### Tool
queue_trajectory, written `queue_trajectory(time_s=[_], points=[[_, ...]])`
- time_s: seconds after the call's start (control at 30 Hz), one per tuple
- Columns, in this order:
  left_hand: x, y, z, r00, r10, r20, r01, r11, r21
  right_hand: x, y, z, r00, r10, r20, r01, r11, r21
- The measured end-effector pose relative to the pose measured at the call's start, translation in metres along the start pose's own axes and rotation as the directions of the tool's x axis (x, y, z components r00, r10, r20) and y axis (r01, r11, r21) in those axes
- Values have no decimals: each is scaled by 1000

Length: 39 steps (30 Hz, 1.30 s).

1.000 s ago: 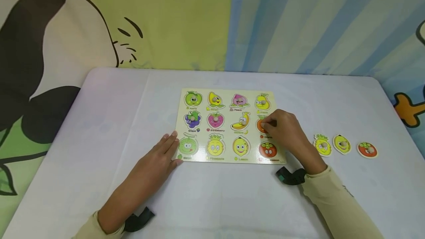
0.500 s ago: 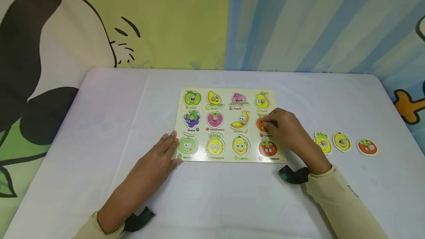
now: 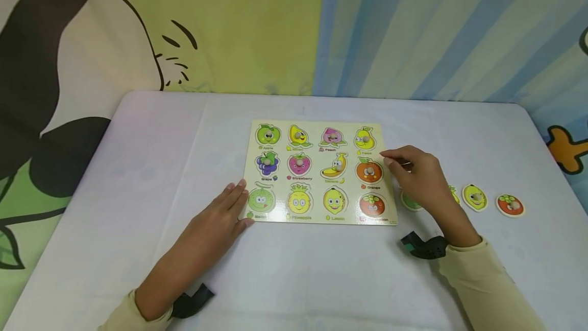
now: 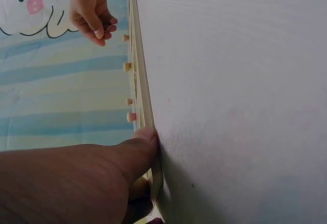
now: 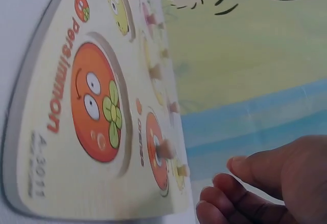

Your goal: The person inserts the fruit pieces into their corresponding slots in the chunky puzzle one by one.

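Observation:
A cream fruit puzzle board (image 3: 316,167) lies on the white table. My left hand (image 3: 220,223) rests at its left edge with fingers straight; in the left wrist view the thumb (image 4: 145,137) touches the board's edge. The knobbed orange piece (image 3: 369,173) sits in its recess. Just right of it, my right hand (image 3: 420,178) hovers with loosely curled fingers and holds nothing. In the right wrist view those fingers (image 5: 225,193) are apart from the board. Under the right hand a green melon piece (image 3: 410,202) and a pineapple piece (image 3: 455,194) are partly hidden.
A lemon piece (image 3: 474,197) and a persimmon piece (image 3: 510,205) lie on the table (image 3: 321,275) to the right. Knobbed pieces fill the board's upper two rows; its bottom row shows printed fruits without knobs. A patterned cloth (image 3: 257,29) hangs behind.
My right hand has let go of the orange piece's knob and moved right, uncovering the orange and part of the melon piece. The left hand stays in place.

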State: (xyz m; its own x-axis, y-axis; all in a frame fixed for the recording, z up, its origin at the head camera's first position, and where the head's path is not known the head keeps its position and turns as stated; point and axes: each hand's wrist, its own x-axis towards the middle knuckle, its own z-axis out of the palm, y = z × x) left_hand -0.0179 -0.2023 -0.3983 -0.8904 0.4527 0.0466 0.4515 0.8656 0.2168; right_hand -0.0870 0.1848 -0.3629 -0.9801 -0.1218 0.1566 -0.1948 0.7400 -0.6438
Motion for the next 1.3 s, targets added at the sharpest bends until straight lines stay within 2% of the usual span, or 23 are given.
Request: queue_trajectory(time_s=[0.27,0.5,0.8,1.03,1.3], points=[[-2,-1,0,1000,-8,4,8,1000,5,-2,5,-8,999,28,-45,-29,999,-28],[-1,0,0,1000,-6,-4,6,1000,-7,-10,12,-14,1000,-29,-6,29,999,-24],[2,0,1,1000,15,-1,-15,1000,3,-26,31,-20,999,-39,0,39,999,-19],[2,-1,-1,1000,26,-2,-26,999,18,-36,42,-27,995,-93,-23,90,992,-90],[1,-2,-2,1000,20,-9,-20,1000,15,-41,53,-34,989,-146,13,147,980,-131]])
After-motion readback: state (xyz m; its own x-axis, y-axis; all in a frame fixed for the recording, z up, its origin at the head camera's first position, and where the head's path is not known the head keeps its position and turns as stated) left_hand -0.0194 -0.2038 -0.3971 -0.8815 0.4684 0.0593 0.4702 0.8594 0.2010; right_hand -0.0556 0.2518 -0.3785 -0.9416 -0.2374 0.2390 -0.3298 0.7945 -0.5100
